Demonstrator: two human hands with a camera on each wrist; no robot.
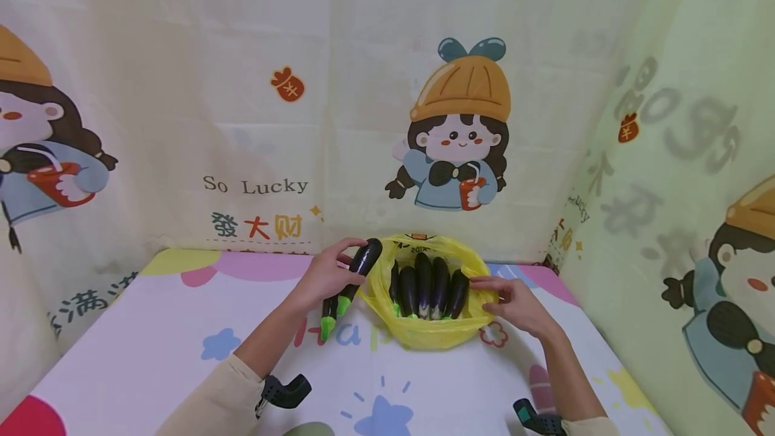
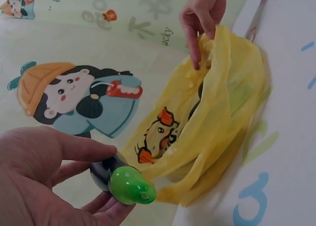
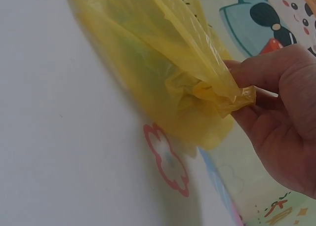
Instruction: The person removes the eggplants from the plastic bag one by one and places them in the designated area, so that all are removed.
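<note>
My left hand (image 1: 327, 277) grips a dark purple eggplant (image 1: 366, 258) with a bright green stem end, tilted beside the left rim of a yellow plastic bag (image 1: 418, 336). In the left wrist view its green cap (image 2: 129, 185) points towards the camera, between thumb and fingers. Below it in the head view, a second eggplant (image 1: 329, 319) is partly hidden by the hand and the held one. Several eggplants (image 1: 424, 284) lie side by side inside the open bag. At the bag's right edge, my right hand (image 1: 519, 303) pinches the bunched plastic between thumb and fingers.
The bag rests on a white table (image 1: 460, 382) with a colourful printed cover. Close behind the bag rises a pale printed cloth backdrop (image 1: 357, 153); another cloth wall (image 1: 654, 221) stands on the right. Both wrists wear black devices (image 1: 286, 391).
</note>
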